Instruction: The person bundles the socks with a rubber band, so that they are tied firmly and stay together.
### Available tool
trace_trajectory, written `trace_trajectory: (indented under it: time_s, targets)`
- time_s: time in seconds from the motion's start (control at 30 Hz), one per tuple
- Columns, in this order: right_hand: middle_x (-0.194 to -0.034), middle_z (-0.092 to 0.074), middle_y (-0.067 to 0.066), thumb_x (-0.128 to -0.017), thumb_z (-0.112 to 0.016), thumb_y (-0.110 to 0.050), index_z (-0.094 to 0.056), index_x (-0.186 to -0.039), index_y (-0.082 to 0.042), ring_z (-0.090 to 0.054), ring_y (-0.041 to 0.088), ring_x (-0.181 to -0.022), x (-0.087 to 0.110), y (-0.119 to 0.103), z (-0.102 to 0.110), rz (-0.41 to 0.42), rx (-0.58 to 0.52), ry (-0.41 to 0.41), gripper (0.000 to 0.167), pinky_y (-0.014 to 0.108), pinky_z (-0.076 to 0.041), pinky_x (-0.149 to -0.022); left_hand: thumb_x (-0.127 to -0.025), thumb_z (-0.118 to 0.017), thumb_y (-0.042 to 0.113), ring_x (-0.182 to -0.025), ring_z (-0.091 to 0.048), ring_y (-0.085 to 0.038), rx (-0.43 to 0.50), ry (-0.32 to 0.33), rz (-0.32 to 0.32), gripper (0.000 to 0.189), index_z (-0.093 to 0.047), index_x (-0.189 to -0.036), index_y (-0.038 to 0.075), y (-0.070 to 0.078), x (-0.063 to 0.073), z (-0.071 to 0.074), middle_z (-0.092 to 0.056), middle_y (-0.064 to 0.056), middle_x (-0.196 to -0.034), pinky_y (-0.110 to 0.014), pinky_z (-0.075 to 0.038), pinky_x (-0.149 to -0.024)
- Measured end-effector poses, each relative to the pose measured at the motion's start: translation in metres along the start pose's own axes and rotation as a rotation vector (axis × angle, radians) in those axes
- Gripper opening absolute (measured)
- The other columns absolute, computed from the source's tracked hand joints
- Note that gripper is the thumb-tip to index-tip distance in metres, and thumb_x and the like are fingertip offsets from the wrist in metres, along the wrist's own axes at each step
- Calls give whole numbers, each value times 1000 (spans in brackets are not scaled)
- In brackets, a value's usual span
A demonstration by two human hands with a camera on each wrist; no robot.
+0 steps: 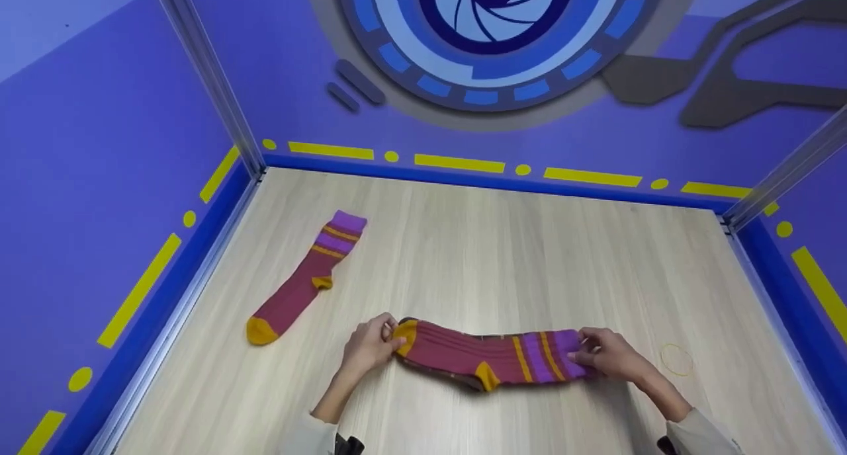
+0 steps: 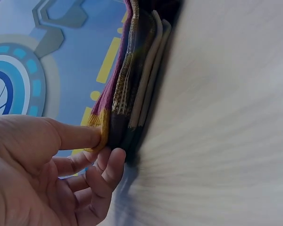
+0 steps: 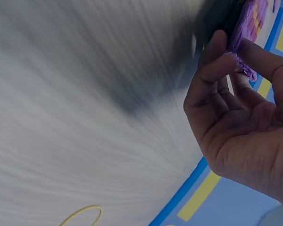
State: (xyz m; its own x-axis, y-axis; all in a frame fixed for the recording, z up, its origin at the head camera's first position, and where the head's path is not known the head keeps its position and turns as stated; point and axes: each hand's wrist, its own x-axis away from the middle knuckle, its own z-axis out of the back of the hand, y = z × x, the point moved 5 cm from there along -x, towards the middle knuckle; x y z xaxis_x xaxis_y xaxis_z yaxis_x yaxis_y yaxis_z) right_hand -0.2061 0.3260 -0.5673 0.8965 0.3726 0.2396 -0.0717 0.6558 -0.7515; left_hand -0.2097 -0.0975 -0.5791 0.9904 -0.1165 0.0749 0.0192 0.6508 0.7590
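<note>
A maroon sock (image 1: 450, 349) with mustard toe and heel and a purple striped cuff lies sideways on top of other socks. The left wrist view shows a brown patterned sock (image 2: 124, 89) and a beige sock layer (image 2: 145, 89) with a dark toe under it. My left hand (image 1: 370, 344) pinches the mustard toe between thumb and fingers; the lower layers lie beside its fingertips. At the other end, my right hand (image 1: 610, 354) pinches the purple cuff. A matching maroon sock (image 1: 294, 295) lies flat by itself at the left.
A thin yellow rubber band (image 3: 100, 213) lies on the wooden table (image 1: 503, 256), right of my right hand. Blue-purple panels (image 1: 218, 98) with yellow dashes wall the table at the back and both sides. Metal posts (image 1: 215, 78) stand at the back corners.
</note>
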Motion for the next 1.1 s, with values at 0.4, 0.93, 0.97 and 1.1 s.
trace_trajectory:
  time_s: [0.4, 0.93, 0.97, 1.1]
  targets:
    - [-97, -72, 16, -100, -67, -23, -65, -115, 3, -65, 14, -78, 0, 0, 24, -119, -66, 78, 31, 26, -53, -63, -100, -65, 17, -64, -65, -15, 259, 96, 26, 14, -65, -102, 3, -24, 3, 34, -71, -14, -82, -20, -49, -57]
    - [-106, -69, 24, -104, -59, -18, -57, -129, 10, -70, 17, -80, -37, -37, 34, 3, -154, 33, 37, 29, -55, -66, -103, -60, 15, -71, -67, -12, 325, 287, 324, 36, -54, -135, 1, -97, 60, 140, -73, -13, -97, -21, -51, -61]
    - [-106, -69, 24, -104, -59, -18, -57, -129, 10, -70, 17, -81, -41, -40, 33, 7, -155, 32, 37, 29, -56, -67, -104, -60, 17, -72, -67, -13, 316, 276, 337, 39, -52, -139, 1, -101, 63, 140, -73, -14, -99, -21, -51, -61]
    - [-107, -69, 24, -104, -59, -20, -58, -129, 8, -71, 21, -84, -56, -53, 24, 19, -167, 6, 37, 30, -57, -69, -104, -58, 19, -73, -66, -14, 326, 231, 377, 52, -42, -149, -2, -114, 73, 138, -72, -18, -104, -20, -51, -60]
